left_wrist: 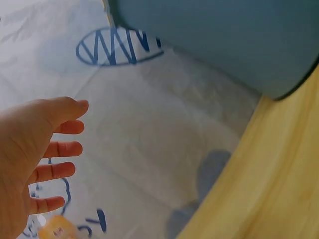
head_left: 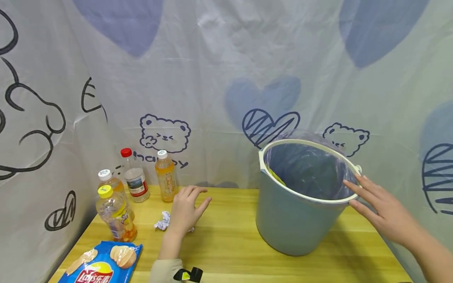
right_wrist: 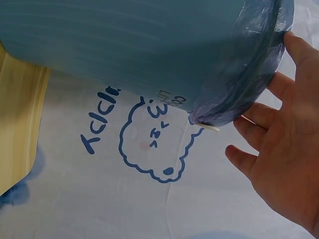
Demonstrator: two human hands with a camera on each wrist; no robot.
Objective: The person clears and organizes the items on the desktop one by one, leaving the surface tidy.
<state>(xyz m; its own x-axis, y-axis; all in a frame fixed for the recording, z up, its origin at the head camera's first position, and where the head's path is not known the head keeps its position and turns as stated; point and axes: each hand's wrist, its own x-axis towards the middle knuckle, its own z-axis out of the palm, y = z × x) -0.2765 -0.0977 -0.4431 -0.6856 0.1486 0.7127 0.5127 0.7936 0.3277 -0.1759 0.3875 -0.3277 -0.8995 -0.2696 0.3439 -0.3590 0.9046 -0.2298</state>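
One grey-blue bucket [head_left: 297,226], at four o'clock on the bench [head_left: 226,243] in the head view, looks stiff and fairly light, best taken by its pale rim [head_left: 332,201], where the thin liner [right_wrist: 244,69] may slip. Crumpled paper [head_left: 163,221] at seven should prove soft and almost weightless, suited to a fingertip pinch. The person's right hand [head_left: 383,208], fingers spread, touches the lined rim without gripping. The left hand [head_left: 185,210] hangs by the paper, thumb apart, fingers loosely bent, holding nothing. Beyond, toward eight, stands an orange-drink bottle [head_left: 167,182].
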